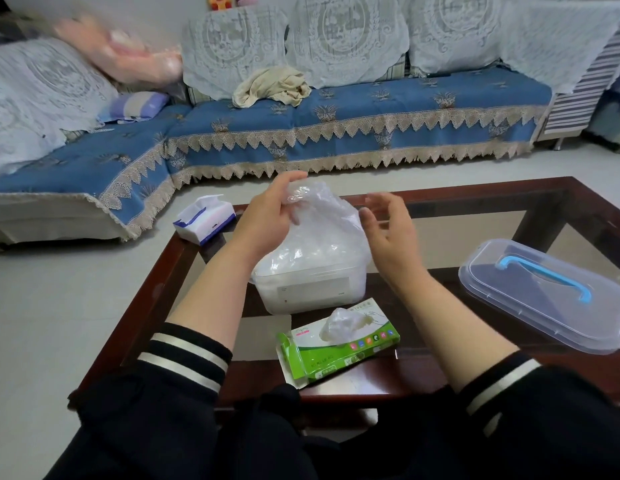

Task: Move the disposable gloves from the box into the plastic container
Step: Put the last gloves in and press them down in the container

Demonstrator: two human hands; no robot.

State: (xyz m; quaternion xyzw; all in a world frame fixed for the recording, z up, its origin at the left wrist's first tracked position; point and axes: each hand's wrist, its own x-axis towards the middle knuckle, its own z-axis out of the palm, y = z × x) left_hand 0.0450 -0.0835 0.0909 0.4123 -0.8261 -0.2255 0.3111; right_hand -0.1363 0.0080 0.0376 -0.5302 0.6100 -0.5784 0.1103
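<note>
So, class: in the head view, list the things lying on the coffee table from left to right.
Tissue pack → plastic container heaped with gloves → green glove box → clear lid with its blue handle.

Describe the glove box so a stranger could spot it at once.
Start at the glass-topped coffee table. On its near edge, in front of the plastic container, lies the glove box. It alone is green, with a clear glove poking from its top opening.
</note>
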